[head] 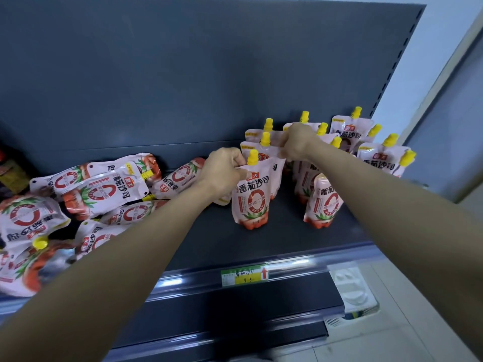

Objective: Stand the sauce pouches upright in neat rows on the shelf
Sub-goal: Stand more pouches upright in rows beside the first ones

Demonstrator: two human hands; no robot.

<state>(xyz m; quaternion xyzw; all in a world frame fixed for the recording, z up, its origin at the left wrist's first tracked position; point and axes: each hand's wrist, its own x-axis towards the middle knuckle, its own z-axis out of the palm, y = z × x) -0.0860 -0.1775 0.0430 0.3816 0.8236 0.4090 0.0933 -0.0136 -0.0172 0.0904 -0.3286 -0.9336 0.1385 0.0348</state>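
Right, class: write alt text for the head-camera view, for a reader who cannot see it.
The left hand pinches the front pouch upright on the shelf; the right hand pinches a pouch behind. More pouches lie heaped at left.

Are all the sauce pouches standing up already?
No, many pouches lie flat in a heap on the left side of the shelf.

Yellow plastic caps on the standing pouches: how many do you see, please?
10 yellow plastic caps: three left, three middle, four right; the right forearm may hide another.
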